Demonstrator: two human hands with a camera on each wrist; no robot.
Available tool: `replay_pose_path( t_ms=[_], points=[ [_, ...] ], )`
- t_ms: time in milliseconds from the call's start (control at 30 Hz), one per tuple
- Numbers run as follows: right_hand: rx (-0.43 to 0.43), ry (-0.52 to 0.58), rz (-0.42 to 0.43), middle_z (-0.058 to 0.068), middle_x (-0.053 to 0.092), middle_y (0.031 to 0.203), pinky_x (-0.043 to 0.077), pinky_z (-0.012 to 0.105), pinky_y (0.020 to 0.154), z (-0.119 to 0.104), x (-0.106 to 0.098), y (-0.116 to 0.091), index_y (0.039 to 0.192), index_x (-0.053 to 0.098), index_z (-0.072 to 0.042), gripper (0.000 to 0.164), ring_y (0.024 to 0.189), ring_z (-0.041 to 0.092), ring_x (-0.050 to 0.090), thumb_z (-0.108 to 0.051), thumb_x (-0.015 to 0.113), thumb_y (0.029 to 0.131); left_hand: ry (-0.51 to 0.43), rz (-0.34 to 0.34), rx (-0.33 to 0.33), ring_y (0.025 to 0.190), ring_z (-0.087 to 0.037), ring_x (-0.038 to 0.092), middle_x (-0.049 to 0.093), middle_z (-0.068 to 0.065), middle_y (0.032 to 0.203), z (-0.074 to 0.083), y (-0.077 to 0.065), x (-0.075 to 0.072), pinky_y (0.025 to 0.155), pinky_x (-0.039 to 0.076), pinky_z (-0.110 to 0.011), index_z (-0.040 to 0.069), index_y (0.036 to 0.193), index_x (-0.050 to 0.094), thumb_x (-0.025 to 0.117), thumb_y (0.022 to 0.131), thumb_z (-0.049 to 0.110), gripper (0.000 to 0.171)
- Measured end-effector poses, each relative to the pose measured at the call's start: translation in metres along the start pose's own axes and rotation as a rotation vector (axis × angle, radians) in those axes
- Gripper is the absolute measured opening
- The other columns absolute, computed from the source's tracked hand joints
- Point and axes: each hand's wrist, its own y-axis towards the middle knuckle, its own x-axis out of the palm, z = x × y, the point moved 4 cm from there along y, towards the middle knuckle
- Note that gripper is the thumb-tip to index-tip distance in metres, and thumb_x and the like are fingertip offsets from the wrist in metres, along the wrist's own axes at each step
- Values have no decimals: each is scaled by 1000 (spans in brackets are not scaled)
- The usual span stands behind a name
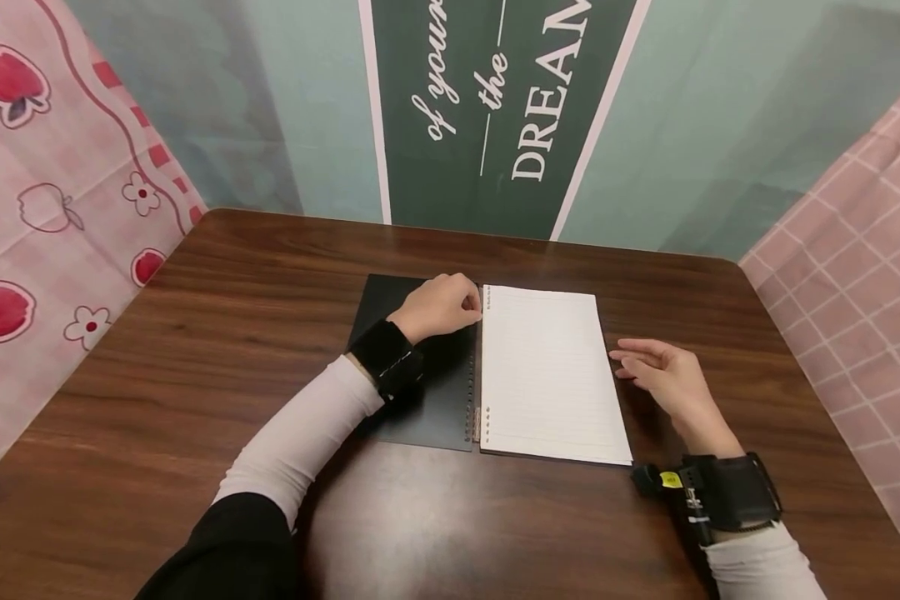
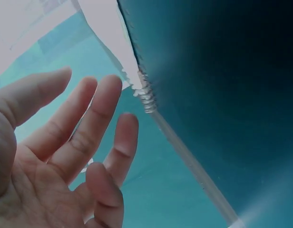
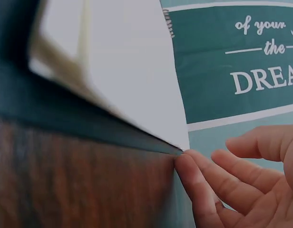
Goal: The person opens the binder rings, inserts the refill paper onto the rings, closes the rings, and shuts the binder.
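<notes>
A ring-bound notebook lies open on the table, its black cover [image 1: 427, 421] to the left and a lined white page [image 1: 547, 375] to the right. My left hand [image 1: 438, 304] is over the cover beside the upper part of the binding. In the left wrist view, that hand's loosely bent fingers [image 2: 99, 104] hold nothing near the metal rings [image 2: 147, 97]. At the notebook's right edge is my right hand [image 1: 663, 375]. In the right wrist view, its fairly straight fingertips [image 3: 184, 164] appear to touch the edge of the notebook; its thumb stands apart.
The notebook lies on a brown wood-grain table [image 1: 232, 350]. Behind it hangs a green cloth [image 1: 315, 108] with white lettering. A pink fruit-patterned cloth [image 1: 52, 158] borders the left, and a pink checked cloth [image 1: 855, 267] the right. Both wrists wear black bands [image 1: 735, 492].
</notes>
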Motion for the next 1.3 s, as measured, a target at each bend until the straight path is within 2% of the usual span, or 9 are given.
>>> replay_pose_path(
  t_ms=[133, 367, 500, 600, 733, 900, 967, 1100, 1300],
  points=[
    [-45, -103, -7, 25, 65, 128, 50, 12, 75, -6, 3, 1, 138, 54, 3, 42, 89, -11, 60, -21, 54, 103, 21, 23, -19, 81, -19, 58, 69, -5, 99, -1, 12, 2, 70, 46, -30, 11, 103, 72, 59, 98, 15, 15],
    [-152, -318, -26, 24, 66, 125, 53, 37, 83, -23, 14, -3, 128, 63, 0, 32, 110, 37, 63, -12, 59, 99, 149, 44, -40, 107, -23, 62, 65, -7, 124, 4, 37, 12, 82, 53, -37, 10, 125, 66, 60, 98, 16, 29],
    [-190, -398, -89, 26, 67, 120, 45, 31, 61, -29, 23, -4, 134, 59, 1, 37, 62, 25, 54, -10, 59, 98, 238, 16, -63, 122, -27, 55, 59, -6, 134, 7, 46, 19, 93, 51, -44, 14, 131, 63, 62, 97, 19, 34],
    [-224, -445, -140, 26, 64, 127, 37, 28, 60, -30, 28, -4, 136, 57, 1, 41, 64, 24, 54, -10, 60, 97, 280, 0, -65, 126, -29, 52, 60, -5, 135, 9, 50, 22, 99, 49, -47, 14, 131, 63, 62, 97, 18, 34],
    [-262, -490, -174, 25, 53, 143, 40, 33, 75, -32, 31, -5, 135, 59, 2, 41, 111, 34, 62, -10, 62, 95, 295, -1, -73, 116, -27, 54, 65, -5, 122, 10, 55, 23, 93, 49, -46, 13, 118, 69, 59, 97, 14, 23],
    [-246, -502, -202, 25, 49, 146, 37, 28, 66, -34, 30, -7, 134, 59, 4, 41, 76, 24, 57, -9, 62, 95, 295, -20, -89, 104, -27, 52, 64, -5, 110, 10, 59, 26, 84, 44, -42, 12, 99, 71, 54, 97, 9, 16],
    [-239, -503, -206, 24, 49, 147, 37, 29, 67, -34, 30, -8, 134, 59, 4, 41, 80, 29, 61, -9, 62, 95, 317, -36, -87, 109, -27, 50, 63, -5, 116, 11, 60, 27, 88, 42, -43, 14, 103, 71, 53, 98, 10, 19],
    [-249, -530, -200, 24, 49, 146, 47, 37, 81, -33, 30, -8, 133, 59, 6, 41, 131, 42, 52, -9, 63, 95, 373, -66, -66, 122, -31, 45, 60, -4, 129, 14, 61, 30, 97, 40, -48, 16, 117, 69, 53, 101, 12, 23],
    [-266, -568, -235, 28, 44, 148, 46, 56, 101, -32, 33, -9, 134, 56, 9, 48, 137, 46, 43, -8, 69, 91, 436, -76, -42, 127, -34, 45, 59, -7, 134, 17, 64, 33, 99, 41, -49, 12, 126, 63, 49, 103, 10, 28]
  ],
)
